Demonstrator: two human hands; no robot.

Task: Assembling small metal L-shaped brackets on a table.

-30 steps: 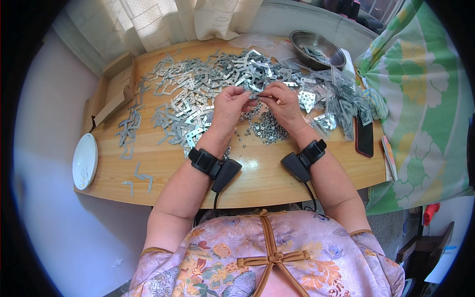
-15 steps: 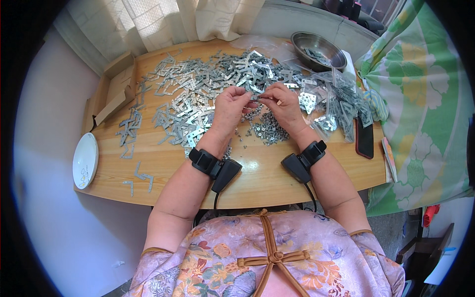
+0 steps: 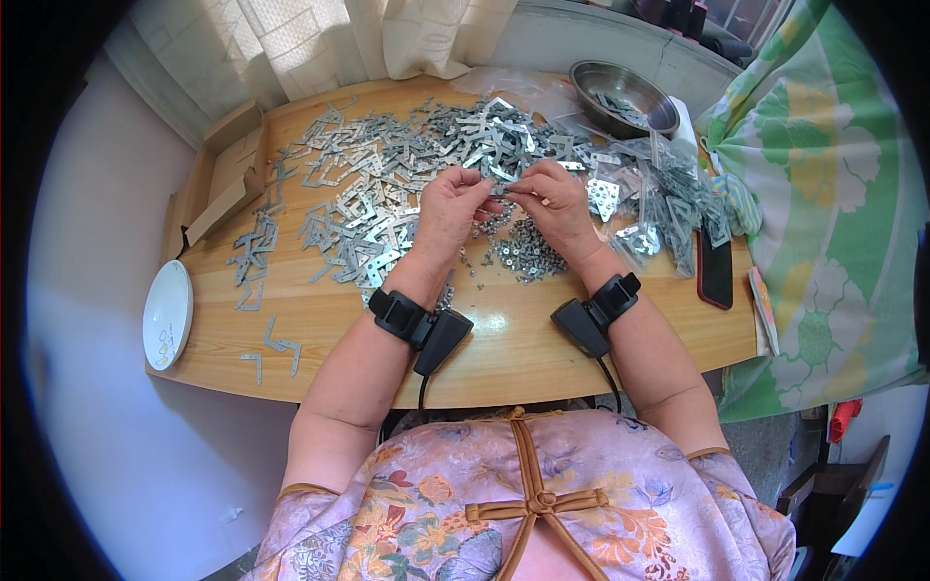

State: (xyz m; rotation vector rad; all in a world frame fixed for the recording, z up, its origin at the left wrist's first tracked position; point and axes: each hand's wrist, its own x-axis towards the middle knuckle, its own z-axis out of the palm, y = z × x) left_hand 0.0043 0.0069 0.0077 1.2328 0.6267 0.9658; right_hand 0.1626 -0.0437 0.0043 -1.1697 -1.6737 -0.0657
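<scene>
My left hand (image 3: 453,208) and my right hand (image 3: 560,205) meet over the middle of a wooden table (image 3: 504,339). Together their fingertips pinch a small metal bracket (image 3: 503,187). Under the hands lies a heap of small screws (image 3: 528,250). A wide spread of flat and angled metal brackets (image 3: 387,184) covers the table behind and to the left of my hands. Both wrists wear black bands with a cabled device.
A steel bowl (image 3: 625,92) holding a few parts stands at the back right, clear bags of brackets (image 3: 668,203) in front of it. A dark phone (image 3: 715,269) lies at the right edge, a white plate (image 3: 167,315) at the left edge, a cardboard box (image 3: 218,184) behind it.
The hands stay in nearly the same place; only the fingers shift slightly on the small bracket.
</scene>
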